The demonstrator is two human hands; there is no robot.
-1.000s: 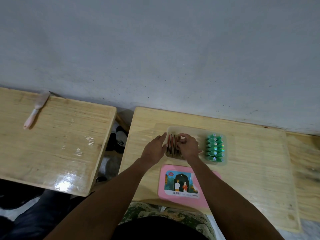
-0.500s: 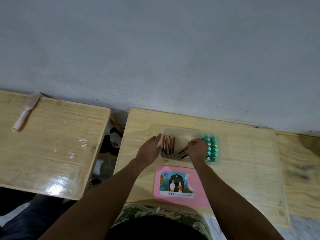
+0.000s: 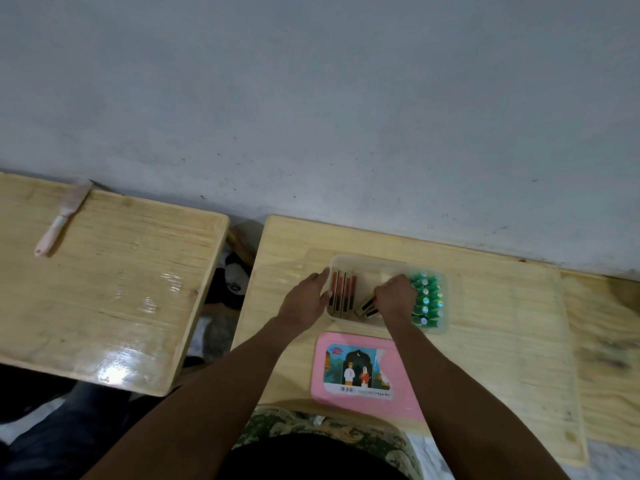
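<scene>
A clear plastic tray sits on the right wooden table. At its left end stand several thin red-and-black sticks in a row. Along its right end lies a row of small green bottles. My left hand rests against the tray's left wall with its fingers straight. Inside the tray, my right hand has curled fingers gripping two tilted red-and-black sticks.
A pink lid with a picture label lies just in front of the tray. On the left wooden table lies a pink-handled brush. A grey wall runs behind both tables, with a gap between them.
My right hand moved from the stick row toward the green bottles, drawing two sticks out at a tilt. My left hand stayed at the tray's left wall.
</scene>
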